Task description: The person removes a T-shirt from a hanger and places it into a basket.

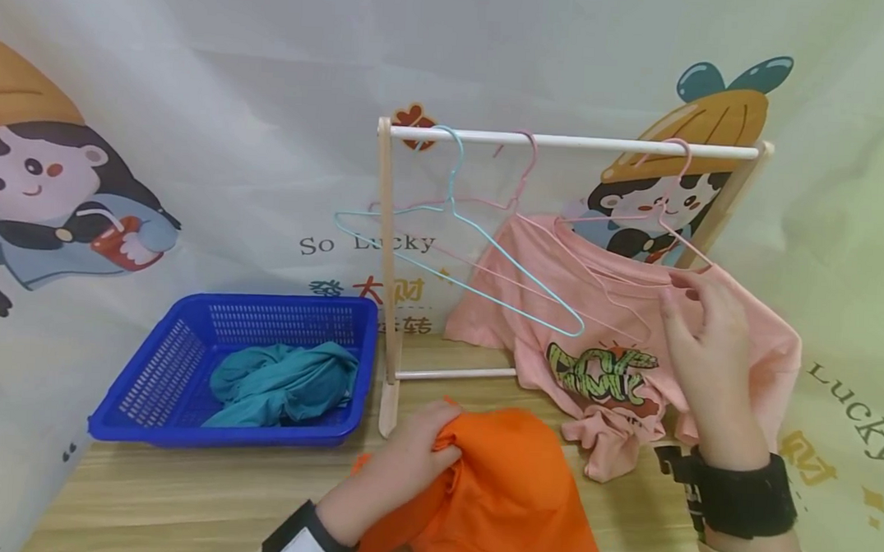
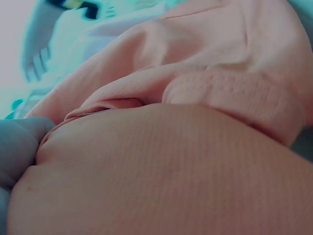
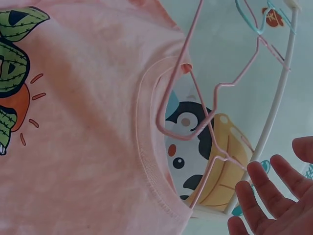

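Observation:
An orange garment (image 1: 514, 485) lies bunched on the table, and my left hand (image 1: 412, 452) grips its upper edge between thumb and fingers. The left wrist view shows the cloth (image 2: 205, 44) close up beyond the back of that hand. My right hand (image 1: 712, 362) is in front of a pink T-shirt (image 1: 605, 275) with a printed design, fingers relaxed and holding nothing. The shirt hangs from a pink hanger (image 1: 663, 205) at the rack's right end, its lower part bunched on the table. In the right wrist view, bent fingertips (image 3: 274, 191) of the right hand appear beside the shirt's neckline (image 3: 146, 127).
A wooden rack with a white rail (image 1: 581, 142) stands at the back. A light-blue hanger (image 1: 453, 202) and another pink hanger (image 1: 520, 189) hang from it, overlapping the shirt. To the left, a blue basket (image 1: 142, 362) holds a teal garment (image 1: 289, 385).

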The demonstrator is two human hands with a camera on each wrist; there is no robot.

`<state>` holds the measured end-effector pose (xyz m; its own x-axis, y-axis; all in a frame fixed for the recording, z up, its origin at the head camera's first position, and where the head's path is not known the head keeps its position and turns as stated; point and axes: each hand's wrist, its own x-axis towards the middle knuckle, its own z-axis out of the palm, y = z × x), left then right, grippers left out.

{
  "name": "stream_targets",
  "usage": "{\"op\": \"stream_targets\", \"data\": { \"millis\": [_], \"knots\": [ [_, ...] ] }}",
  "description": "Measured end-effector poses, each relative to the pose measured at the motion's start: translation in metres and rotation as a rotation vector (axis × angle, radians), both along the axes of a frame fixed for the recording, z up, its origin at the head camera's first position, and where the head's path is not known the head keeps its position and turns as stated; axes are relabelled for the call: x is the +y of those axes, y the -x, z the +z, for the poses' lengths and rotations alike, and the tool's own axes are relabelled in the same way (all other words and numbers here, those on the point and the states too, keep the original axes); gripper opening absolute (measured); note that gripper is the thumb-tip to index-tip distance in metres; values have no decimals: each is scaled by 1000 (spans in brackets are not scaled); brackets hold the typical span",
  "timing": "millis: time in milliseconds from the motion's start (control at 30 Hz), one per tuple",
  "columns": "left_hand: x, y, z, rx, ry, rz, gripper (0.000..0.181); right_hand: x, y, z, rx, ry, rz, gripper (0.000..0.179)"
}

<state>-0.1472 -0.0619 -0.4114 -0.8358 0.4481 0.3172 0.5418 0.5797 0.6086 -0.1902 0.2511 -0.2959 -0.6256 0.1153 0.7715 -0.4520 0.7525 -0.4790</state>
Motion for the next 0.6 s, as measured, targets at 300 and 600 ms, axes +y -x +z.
{"op": "stream_targets", "data": {
  "millis": [300, 600],
  "knots": [
    [-46, 1, 52, 59, -119, 182, 21, 11, 2, 2, -61, 42, -33, 31],
    [-98, -1, 85, 142, -158, 334, 19, 43, 9, 11, -274, 72, -239, 48]
  ]
}}
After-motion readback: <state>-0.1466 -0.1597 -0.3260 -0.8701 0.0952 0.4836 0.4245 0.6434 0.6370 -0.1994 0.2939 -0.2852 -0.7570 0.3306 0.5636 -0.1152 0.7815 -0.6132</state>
